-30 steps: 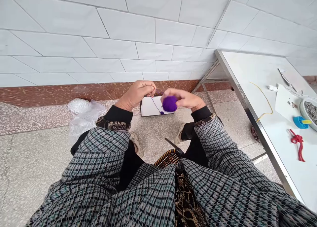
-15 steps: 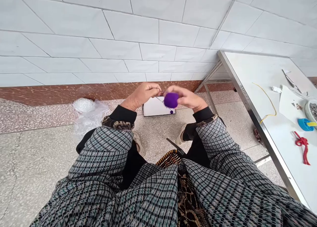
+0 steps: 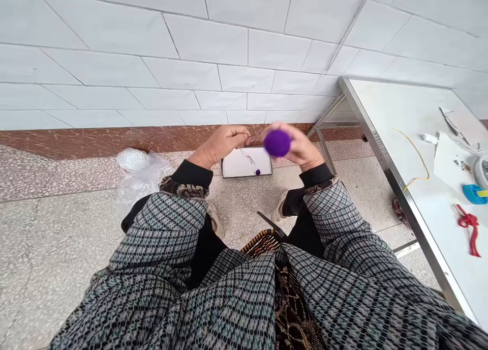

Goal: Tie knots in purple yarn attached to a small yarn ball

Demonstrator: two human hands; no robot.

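My right hand (image 3: 299,146) is closed round a fuzzy purple ball of yarn (image 3: 277,143), slightly blurred by motion. Opposite it, my left hand (image 3: 223,144) pinches a thin strand of yarn (image 3: 243,153) between thumb and fingertips. The strand hangs below the left hand towards a much smaller purple ball (image 3: 258,172). That small ball shows over a white shallow tray (image 3: 234,167) with a dark edge, on the floor by the wall. A gap separates the two hands, both above the tray.
A white-topped metal table (image 3: 389,111) stands to my right, bearing a yellow cord (image 3: 421,159), a red knotted cord (image 3: 469,228) and a blue object (image 3: 475,193). White material in a clear plastic bag (image 3: 143,179) lies at the left. A tiled wall (image 3: 213,39) rises ahead.
My right hand has moved right and slightly up with the purple yarn ball, widening the gap between my hands. The small purple ball has shifted left. My left hand keeps its pinch.
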